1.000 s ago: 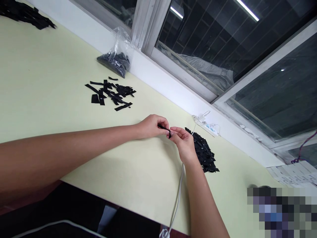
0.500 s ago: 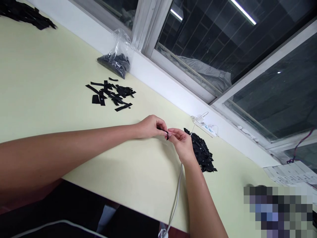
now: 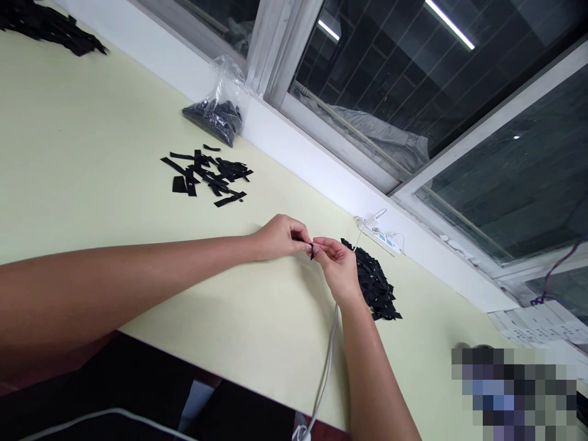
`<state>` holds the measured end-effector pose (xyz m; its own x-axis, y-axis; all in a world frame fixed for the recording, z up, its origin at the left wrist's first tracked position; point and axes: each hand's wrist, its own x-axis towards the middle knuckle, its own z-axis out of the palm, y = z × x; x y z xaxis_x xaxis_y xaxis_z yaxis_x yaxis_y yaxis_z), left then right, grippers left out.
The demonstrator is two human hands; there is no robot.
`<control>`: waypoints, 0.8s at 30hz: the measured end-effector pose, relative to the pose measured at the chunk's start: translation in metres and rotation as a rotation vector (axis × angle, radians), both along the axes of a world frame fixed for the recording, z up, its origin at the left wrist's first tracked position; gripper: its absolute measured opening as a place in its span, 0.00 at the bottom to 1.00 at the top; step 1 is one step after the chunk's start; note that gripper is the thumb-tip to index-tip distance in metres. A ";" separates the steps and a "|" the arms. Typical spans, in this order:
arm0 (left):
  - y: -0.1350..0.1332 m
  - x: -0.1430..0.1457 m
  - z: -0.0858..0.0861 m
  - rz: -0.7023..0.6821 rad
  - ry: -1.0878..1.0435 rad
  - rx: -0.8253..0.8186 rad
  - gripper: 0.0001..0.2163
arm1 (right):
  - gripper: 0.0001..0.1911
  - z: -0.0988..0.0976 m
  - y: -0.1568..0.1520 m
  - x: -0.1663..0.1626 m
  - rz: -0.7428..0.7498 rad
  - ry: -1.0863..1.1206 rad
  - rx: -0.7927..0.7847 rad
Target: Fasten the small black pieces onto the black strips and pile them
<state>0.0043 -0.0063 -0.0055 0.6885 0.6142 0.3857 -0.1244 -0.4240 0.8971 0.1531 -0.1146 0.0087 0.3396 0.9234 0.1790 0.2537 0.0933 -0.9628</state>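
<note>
Hands, two, bare, at the centre of the frame: left hand [image 3: 281, 236], fingers curled, pinching one end of a short black strip [image 3: 312, 252]; right hand [image 3: 340, 266], thumb and fingertips closed on the strip's other end, just beside the left fingertips. Most of the strip is hidden by the fingers; both hands are above the table.

Table [image 3: 229, 318], pale yellow-green top, running from the left edge to the lower right of the frame.

Sliding window [image 3: 390, 79], light frame, dark panes, upper right; two bright light bars show in the glass.

White ledge [image 3: 294, 159], slanting between table and window.

Bunch of black strips [image 3: 50, 30], upper left corner, cut by the frame.

Heap of black strips [image 3: 376, 285], right of centre, partly behind the right hand.

Scattered black strips [image 3: 197, 160], upper left of centre, loosely overlapping.

Clear plastic bag [image 3: 224, 79], upright against the ledge, dark pieces in its lower part.

White boxes [image 3: 537, 321], in a row, right edge.

Pale cable [image 3: 329, 355], running past the right wrist to the lower edge.

White power strip [image 3: 384, 237], right of centre, beside the ledge, plugs fitted.

Small dark disc [image 3: 241, 200], just beside the scattered strips.
</note>
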 end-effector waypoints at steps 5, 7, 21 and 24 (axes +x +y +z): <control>-0.001 0.000 0.002 0.025 -0.004 0.015 0.03 | 0.17 0.001 0.001 -0.001 -0.013 0.011 0.013; -0.001 0.001 0.002 0.017 -0.009 -0.001 0.03 | 0.17 0.000 0.001 -0.001 -0.022 0.026 0.014; 0.002 0.004 -0.001 -0.047 0.000 -0.006 0.01 | 0.19 -0.005 0.003 -0.001 -0.052 0.086 -0.013; 0.002 0.004 -0.001 -0.071 -0.007 0.001 0.00 | 0.19 -0.006 0.004 -0.002 -0.049 0.106 -0.016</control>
<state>0.0080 -0.0038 -0.0065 0.7276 0.5633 0.3916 -0.1610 -0.4146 0.8956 0.1514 -0.1110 0.0024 0.4006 0.9076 0.1255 0.1546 0.0681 -0.9856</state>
